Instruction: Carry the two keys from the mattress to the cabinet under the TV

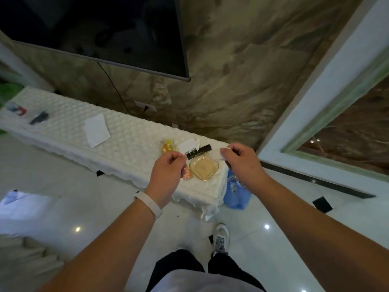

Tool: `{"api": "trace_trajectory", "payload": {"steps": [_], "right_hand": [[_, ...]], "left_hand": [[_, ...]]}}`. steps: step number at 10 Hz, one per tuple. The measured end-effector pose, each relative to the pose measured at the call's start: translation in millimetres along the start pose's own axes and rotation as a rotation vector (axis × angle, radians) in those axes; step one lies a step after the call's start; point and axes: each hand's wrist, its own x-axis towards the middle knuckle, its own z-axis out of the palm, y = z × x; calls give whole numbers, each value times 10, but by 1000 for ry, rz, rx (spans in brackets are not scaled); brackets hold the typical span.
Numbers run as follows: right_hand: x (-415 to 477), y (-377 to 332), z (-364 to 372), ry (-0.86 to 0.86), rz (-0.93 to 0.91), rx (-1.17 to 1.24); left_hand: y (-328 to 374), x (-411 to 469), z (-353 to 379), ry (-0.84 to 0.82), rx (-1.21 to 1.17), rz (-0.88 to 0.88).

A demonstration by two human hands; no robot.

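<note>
Long low cabinet point(117, 144) under the wall-mounted TV point(101, 28), draped in a white quilted cover. Marble-look wall behind; glossy pale floor tiles. On the cover: a white paper point(96, 130) mid-left, small dark items far left, snack packets, a dark remote point(199, 151) and an amber glass dish point(203, 168) at the right end. Left hand point(168, 171) and right hand point(242, 160) both curled, fingertips pinched, flanking the dish. Keys too small to tell.
</note>
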Motion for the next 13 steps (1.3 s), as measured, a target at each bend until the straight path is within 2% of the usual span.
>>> {"api": "trace_trajectory", "payload": {"steps": [1, 3, 5, 6, 8, 9, 11, 12, 13], "right_hand": [[324, 271, 40, -21, 73, -32], [987, 1052, 287, 74, 230, -110], [1700, 2056, 745, 88, 338, -137], [2020, 2531, 987, 56, 314, -192], [2453, 3254, 1327, -5, 322, -292], [2571, 3470, 1419, -48, 338, -306], [2604, 3595, 1422, -119, 259, -408], [2538, 3526, 1360, -159, 181, -502], [2419, 3389, 1270, -176, 87, -612]], "left_hand": [[-160, 396, 103, -11, 12, -47], [-765, 1238, 430, -76, 28, -155], [-1697, 2087, 862, -105, 59, -306], [-2207, 2467, 1028, -97, 60, -379], [-2953, 3001, 1215, -187, 223, -332], [-3167, 3105, 1269, -188, 218, -356], [-3246, 3102, 1252, -247, 253, -298], [-3185, 3072, 1165, -322, 363, -180], [-3052, 2991, 1025, -355, 585, 44]]}}
